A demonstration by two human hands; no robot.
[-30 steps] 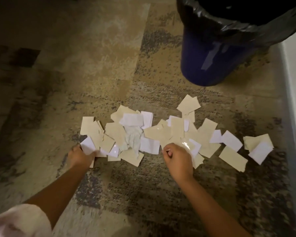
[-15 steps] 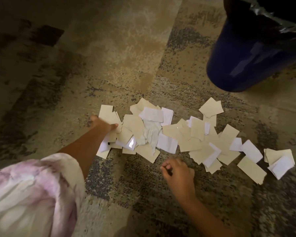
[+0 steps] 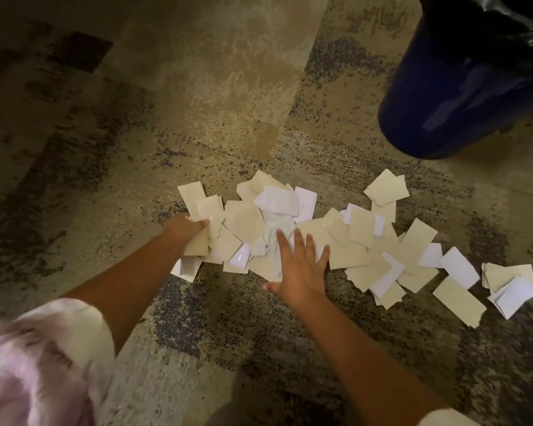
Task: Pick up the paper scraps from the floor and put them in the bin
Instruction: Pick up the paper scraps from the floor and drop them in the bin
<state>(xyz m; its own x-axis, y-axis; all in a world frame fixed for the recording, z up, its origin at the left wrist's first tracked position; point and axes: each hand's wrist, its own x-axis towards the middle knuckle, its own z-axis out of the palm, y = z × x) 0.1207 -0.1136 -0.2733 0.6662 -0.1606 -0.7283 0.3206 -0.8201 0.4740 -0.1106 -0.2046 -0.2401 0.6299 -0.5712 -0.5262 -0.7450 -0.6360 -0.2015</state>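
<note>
Several cream and white paper scraps (image 3: 360,238) lie in a loose band across the patterned carpet. My left hand (image 3: 186,227) is at the band's left end, its fingers curled around a few cream scraps there. My right hand (image 3: 299,262) lies flat with fingers spread on the middle of the pile, over a crumpled white piece (image 3: 271,235). The blue bin (image 3: 462,87) with a black liner stands at the top right, apart from the scraps.
A separate small stack of scraps (image 3: 511,284) lies at the far right. The beige and grey carpet (image 3: 197,87) stretches to the left and behind the pile. My pale pink sleeve (image 3: 37,361) fills the lower left corner.
My right hand went from a loose fist below the pile to flat and spread on its middle. My left hand closed on scraps at the left end. The view shifted left.
</note>
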